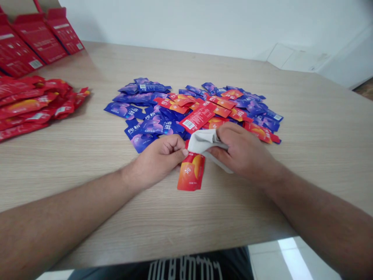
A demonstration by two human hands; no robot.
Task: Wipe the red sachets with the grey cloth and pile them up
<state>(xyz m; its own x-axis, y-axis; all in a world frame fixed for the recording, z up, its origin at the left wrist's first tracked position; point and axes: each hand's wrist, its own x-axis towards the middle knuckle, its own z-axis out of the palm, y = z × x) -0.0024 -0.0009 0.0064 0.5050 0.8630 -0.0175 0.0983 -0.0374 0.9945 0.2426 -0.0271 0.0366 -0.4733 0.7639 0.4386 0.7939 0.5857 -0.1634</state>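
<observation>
The left hand [155, 157] is nearly closed, thumb and curled fingers pinching the upper left edge of a packet [190, 173]. That packet is just on the near side of the heap, flat and oblong, in smooth red-to-orange film with a yellow fruit shape and small white characters, too small to read. The right hand [244, 151] is closed around a folded cloth [201, 140], soft, matt and off-white, which covers the packet's top end.

Beyond them on the pale, wood-grained desk [140, 225] spreads the heap: glossy blue sachets [125, 111] printed with purplish round shapes and bold white Chinese characters, and red sachets [199, 116], one showing a barcode [189, 124] and fine white print. At left lie larger crinkled pouches [29, 107] in shiny red, stacked on one another. Behind stand red card boxes [40, 39], flaps up, with white text panels and barcodes.
</observation>
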